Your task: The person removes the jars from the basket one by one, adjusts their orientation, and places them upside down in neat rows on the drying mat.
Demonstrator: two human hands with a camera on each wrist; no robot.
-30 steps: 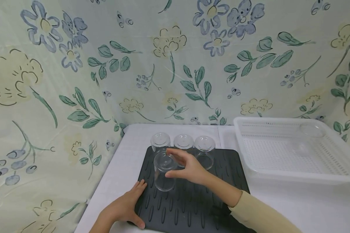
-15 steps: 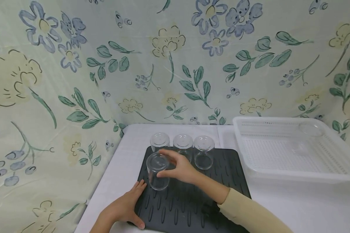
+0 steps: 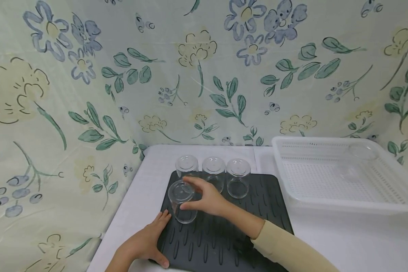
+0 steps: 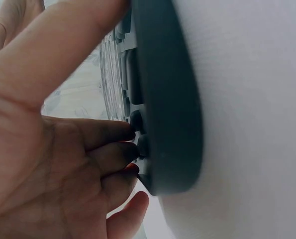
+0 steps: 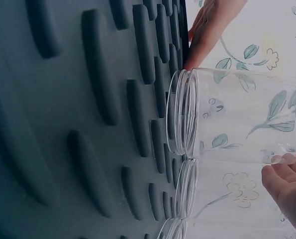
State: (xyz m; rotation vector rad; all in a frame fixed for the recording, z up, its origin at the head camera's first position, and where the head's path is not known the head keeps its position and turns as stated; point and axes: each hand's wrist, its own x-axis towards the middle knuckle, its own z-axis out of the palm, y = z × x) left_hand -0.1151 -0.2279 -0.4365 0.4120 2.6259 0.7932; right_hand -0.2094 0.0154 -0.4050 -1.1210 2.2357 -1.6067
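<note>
An upside-down clear glass jar (image 3: 181, 192) stands near the left side of the black ridged mat (image 3: 221, 247). My right hand (image 3: 209, 199) holds this jar near its upturned base, thumb in front and fingers behind. In the right wrist view the mouth of the glass jar (image 5: 237, 117) shows ring-like ridges and meets the mat. My left hand (image 3: 144, 238) rests on the mat's left edge, with extended fingers on top and the thumb by the near corner. Behind the held jar, a row of three similar jars (image 3: 238, 169) stands upside down along the far edge.
To the right is a white plastic basket (image 3: 329, 206) with perforated walls. One clear round glass piece (image 3: 362, 152) lies in its far right part. A white cloth (image 3: 346, 241) covers the table, and a floral curtain (image 3: 197, 94) hangs behind and on the left.
My right hand has carried the glass jar leftward and slightly nearer, into line with the leftmost jar of the back row. The left hand has stayed on the mat's edge.
</note>
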